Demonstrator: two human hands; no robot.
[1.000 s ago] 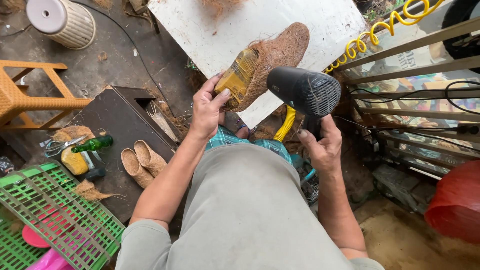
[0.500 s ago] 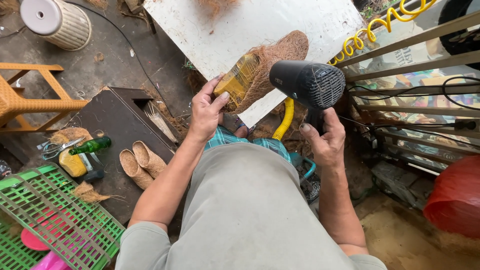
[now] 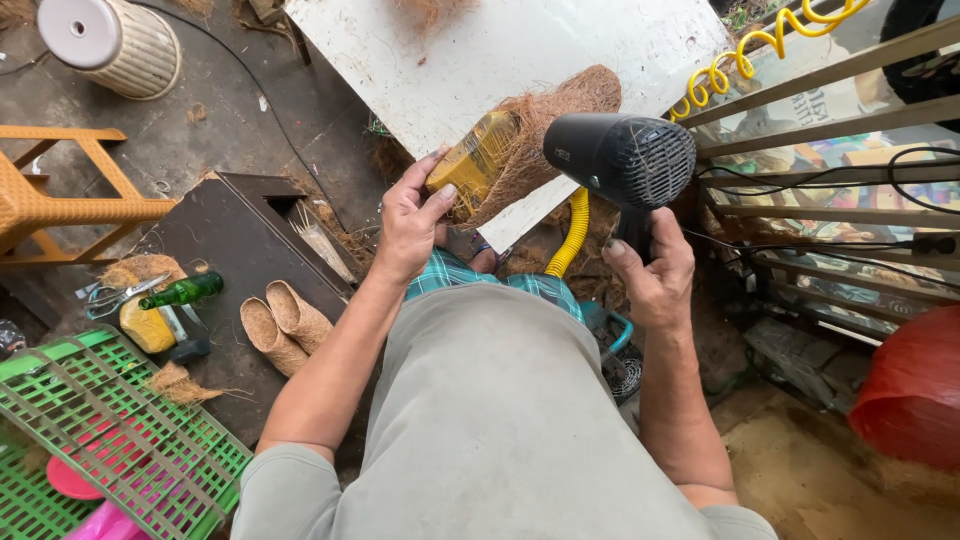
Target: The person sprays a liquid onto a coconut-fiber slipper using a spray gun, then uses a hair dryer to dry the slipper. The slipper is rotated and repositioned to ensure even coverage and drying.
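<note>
My left hand (image 3: pixel 412 222) grips a shoe-shaped form wrapped in yellowish clear film (image 3: pixel 478 156), with a brown coconut-fibre piece (image 3: pixel 560 122) spread over its far end. My right hand (image 3: pixel 652 272) holds the handle of a black hair dryer (image 3: pixel 612 156), whose nozzle points left at the wrapped form, a short gap from it. Both are held over my lap, in front of a white board (image 3: pixel 500 50).
Two small fibre slippers (image 3: pixel 280 322) lie on a dark board (image 3: pixel 236 262) at left, beside a green bottle (image 3: pixel 182 292), scissors (image 3: pixel 118 298) and a green crate (image 3: pixel 90 440). An orange stool (image 3: pixel 50 200), a white upturned pot (image 3: pixel 110 40), a wooden railing (image 3: pixel 830 120) and a red sack (image 3: pixel 915 390) surround me.
The dryer and the wrapped form have shifted slightly; the dryer's rear grille now faces more to the right and its nozzle sits closer to the fibre piece.
</note>
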